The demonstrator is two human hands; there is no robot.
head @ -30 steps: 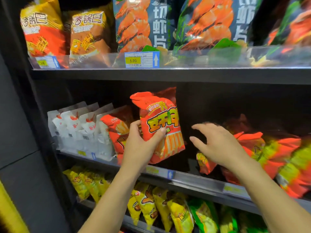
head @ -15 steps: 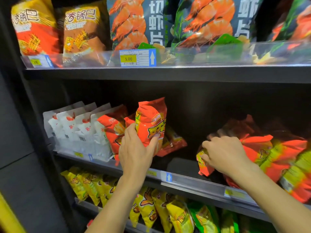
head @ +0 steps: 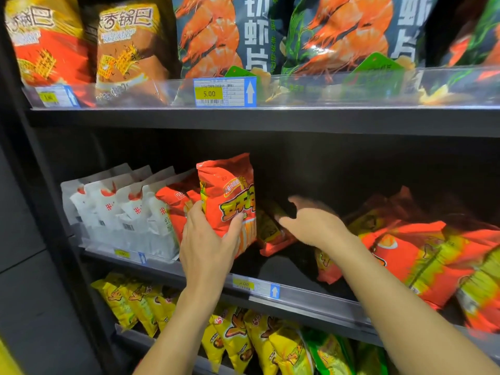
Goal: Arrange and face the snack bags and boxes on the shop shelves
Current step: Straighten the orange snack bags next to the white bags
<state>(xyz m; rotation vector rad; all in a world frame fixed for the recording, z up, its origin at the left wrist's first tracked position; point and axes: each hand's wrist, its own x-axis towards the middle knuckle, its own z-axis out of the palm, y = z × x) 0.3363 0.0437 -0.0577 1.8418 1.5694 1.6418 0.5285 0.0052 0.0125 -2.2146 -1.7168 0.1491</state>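
Note:
On the middle shelf [head: 305, 299] my left hand [head: 208, 239] grips an orange snack bag [head: 227, 196] from its lower left and holds it upright, front facing out, beside another orange bag [head: 173, 209]. Just right of it a second orange bag [head: 270, 234] lies flat and tilted on the shelf. My right hand [head: 313, 223], blurred, hovers with spread fingers at that fallen bag; whether it touches it I cannot tell. A slumped pile of orange and yellow-green bags [head: 416, 255] fills the right of the shelf.
White bags [head: 119, 212] stand in a row at the shelf's left end. Prawn cracker bags [head: 216, 36] and orange rice-crust bags [head: 48, 44] fill the top shelf behind a clear rail [head: 324, 90]. Yellow bags [head: 238, 336] stand on the shelf below. A dark upright [head: 54, 239] bounds the left side.
My left hand lowered the orange bag and turned it to face front next to the left row. My right hand left the right-hand pile and moved left to the fallen bag.

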